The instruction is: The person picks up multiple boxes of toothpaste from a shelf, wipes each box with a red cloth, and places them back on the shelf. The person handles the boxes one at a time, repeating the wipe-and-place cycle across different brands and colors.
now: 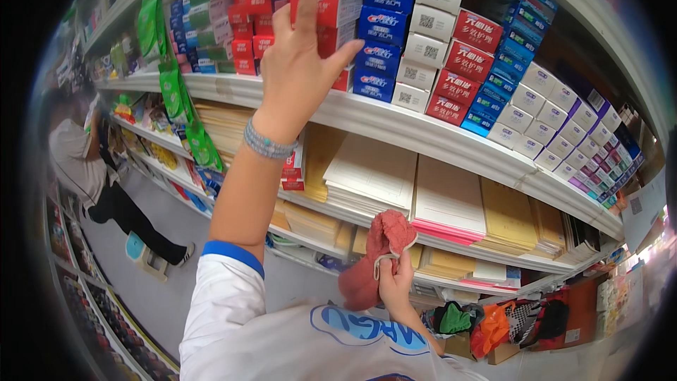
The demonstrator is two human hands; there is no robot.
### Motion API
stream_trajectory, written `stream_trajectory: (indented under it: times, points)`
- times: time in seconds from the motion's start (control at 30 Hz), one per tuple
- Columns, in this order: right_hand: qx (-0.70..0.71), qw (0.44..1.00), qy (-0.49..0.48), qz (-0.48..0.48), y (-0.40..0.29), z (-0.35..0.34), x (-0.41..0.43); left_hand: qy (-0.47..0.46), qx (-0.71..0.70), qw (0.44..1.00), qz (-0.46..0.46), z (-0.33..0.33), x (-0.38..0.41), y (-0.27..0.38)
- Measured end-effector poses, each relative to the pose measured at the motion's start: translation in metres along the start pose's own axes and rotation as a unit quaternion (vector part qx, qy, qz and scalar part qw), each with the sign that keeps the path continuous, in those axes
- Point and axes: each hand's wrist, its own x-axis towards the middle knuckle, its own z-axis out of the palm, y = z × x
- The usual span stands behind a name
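My left hand (pixel 299 53) is raised in front of the upper shelf, fingers apart, over a stack of red toothpaste boxes (pixel 341 8). Whether a fingertip touches a box, I cannot tell. A beaded bracelet (pixel 267 140) circles that wrist. Low in front of my body, my right hand (pixel 395 278) grips a red cloth (pixel 389 233) with a pale edge, which hangs down on both sides of the fingers. Just right of the raised hand stand blue Crest toothpaste boxes (pixel 383 24), with white boxes (pixel 426 50) beside them.
The white shelf edge (pixel 386 119) crosses the view. Below it lie stacks of paper (pixel 370 169) and brown envelopes (pixel 510 217). Green packets (pixel 174 90) hang at the left. A person (pixel 100 169) is by the far shelves, near a small stool (pixel 145 256). Bags (pixel 492 325) lie lower right.
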Motion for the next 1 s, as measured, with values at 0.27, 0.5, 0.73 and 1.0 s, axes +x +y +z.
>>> stream_trajectory:
  times: [0.27, 0.5, 0.73, 1.0]
  points:
    - [0.060, 0.997, -0.035, 0.040, 0.000, -0.008, -0.007, 0.035, -0.026, 0.999, 0.007, -0.027, 0.006, 0.001]
    - [-0.048, 0.994, -0.094, 0.012, 0.011, -0.023, -0.011, 0.057, -0.146, 0.982, -0.108, -0.132, -0.030, 0.009]
    - [-0.052, 0.993, -0.105, 0.021, 0.021, -0.031, -0.016, 0.045, 0.020, 0.990, -0.129, -0.274, -0.120, -0.001]
    - [-0.115, 0.965, -0.201, 0.124, 0.048, -0.040, -0.036, -0.115, -0.159, 0.941, -0.277, -0.228, -0.221, 0.021]
